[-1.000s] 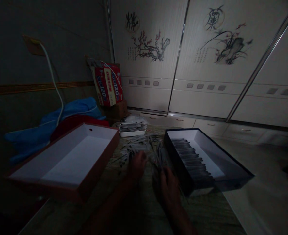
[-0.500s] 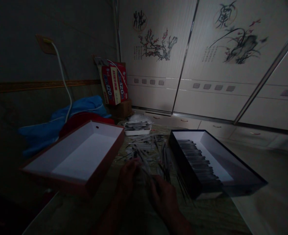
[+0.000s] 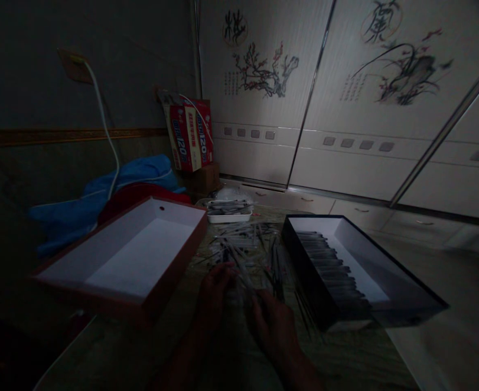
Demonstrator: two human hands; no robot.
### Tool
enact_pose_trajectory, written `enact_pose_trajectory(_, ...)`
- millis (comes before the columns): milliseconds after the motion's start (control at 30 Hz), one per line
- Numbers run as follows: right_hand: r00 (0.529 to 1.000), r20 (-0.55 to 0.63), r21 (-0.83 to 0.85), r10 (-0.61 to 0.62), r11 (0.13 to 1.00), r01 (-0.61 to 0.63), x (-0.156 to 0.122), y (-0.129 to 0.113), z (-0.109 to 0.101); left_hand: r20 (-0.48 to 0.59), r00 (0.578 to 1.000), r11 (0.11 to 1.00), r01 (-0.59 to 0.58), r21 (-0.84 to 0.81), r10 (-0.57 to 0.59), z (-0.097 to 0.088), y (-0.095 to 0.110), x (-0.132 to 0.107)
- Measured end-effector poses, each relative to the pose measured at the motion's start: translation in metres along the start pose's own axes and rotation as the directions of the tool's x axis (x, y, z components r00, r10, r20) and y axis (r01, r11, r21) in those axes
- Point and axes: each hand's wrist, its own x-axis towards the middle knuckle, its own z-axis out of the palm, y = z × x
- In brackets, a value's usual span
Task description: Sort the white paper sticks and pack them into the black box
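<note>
In a dim room, sliding wardrobe doors [image 3: 256, 157] painted with plum blossom and orchids stand behind a patterned tabletop [image 3: 345, 358], a red-and-white carton [image 3: 186, 136] and blue cloth [image 3: 121, 176] at the wall to the left. On the table, a white-lined red box [image 3: 182, 258] lies open at left and a black box [image 3: 308, 279] at right, its long row of slender dark-tipped sticks [image 3: 325, 260] laid side by side. A white tray [image 3: 228, 218] sits beyond a loose heap of sticks [image 3: 239, 239]. The left hand [image 3: 215, 293] and right hand [image 3: 272, 326] remain over the heap's near edge, little changed from a moment ago. Their fingers [image 3: 219, 277] are loosely curled around slanting sticks; in the gloom, whether they grip any cannot be told.
</note>
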Motion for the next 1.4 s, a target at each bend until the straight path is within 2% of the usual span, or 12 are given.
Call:
enact_pose_trajectory(267, 0.999, 0.033, -0.016, 0.009, 1.000, -0.008, 0.001, -0.004, -0.003, -0.014, 1.000, 0.999, -0.022, 0.038, 0.023, -0.001, -0.004, 0.001)
enact_pose_trajectory(433, 0.998, 0.054, -0.089, -0.012, 0.996, 0.017, 0.000, -0.003, -0.002, 0.036, 0.999, 0.993, -0.023, 0.119, 0.019, 0.001, 0.001, -0.001)
enact_pose_trajectory(600, 0.995, 0.071, -0.272, -0.073, 0.958, 0.090, -0.002, 0.001, 0.005, 0.066, 0.995, 0.995, 0.079, -0.067, -0.074, 0.002, -0.002, -0.001)
enact_pose_trajectory(733, 0.984, 0.011, -0.361, -0.177, 0.917, 0.169, -0.003, 0.002, 0.011, 0.128, 0.983, 0.966, 0.155, -0.206, -0.131, 0.003, -0.001, -0.002)
enact_pose_trajectory(867, 0.966, -0.046, -0.414, -0.253, 0.885, 0.212, -0.005, 0.004, 0.013, 0.166, 0.973, 0.952, 0.199, -0.233, -0.163, 0.002, -0.001, -0.003)
enact_pose_trajectory(967, 0.965, -0.058, -0.403, -0.255, 0.891, 0.210, -0.006, 0.003, 0.014, 0.227, 0.964, 0.965, 0.183, -0.189, -0.138, 0.000, -0.005, -0.002)
enact_pose_trajectory(1100, 0.989, -0.050, -0.226, -0.137, 0.966, 0.123, -0.008, 0.000, 0.015, 0.254, 0.961, 0.970, 0.163, -0.182, -0.113, -0.002, -0.012, -0.001)
enact_pose_trajectory(1167, 0.998, -0.039, -0.042, -0.059, 0.997, 0.057, -0.008, -0.002, 0.016, 0.254, 0.960, 0.967, 0.172, -0.188, -0.122, -0.002, -0.014, -0.002)
enact_pose_trajectory(1233, 0.999, -0.029, 0.167, 0.022, 0.986, -0.017, -0.008, -0.003, 0.019, 0.254, 0.958, 0.961, 0.189, -0.203, -0.134, 0.000, -0.015, -0.003)
enact_pose_trajectory(1333, 0.983, 0.008, 0.471, 0.181, 0.867, -0.164, -0.006, -0.004, 0.023, 0.256, 0.957, 0.960, 0.195, -0.203, -0.140, 0.003, -0.012, -0.005)
enact_pose_trajectory(1400, 0.953, 0.096, 0.652, 0.286, 0.706, -0.278, -0.004, -0.004, 0.025, 0.251, 0.958, 0.965, 0.189, -0.183, -0.141, 0.005, -0.009, -0.007)
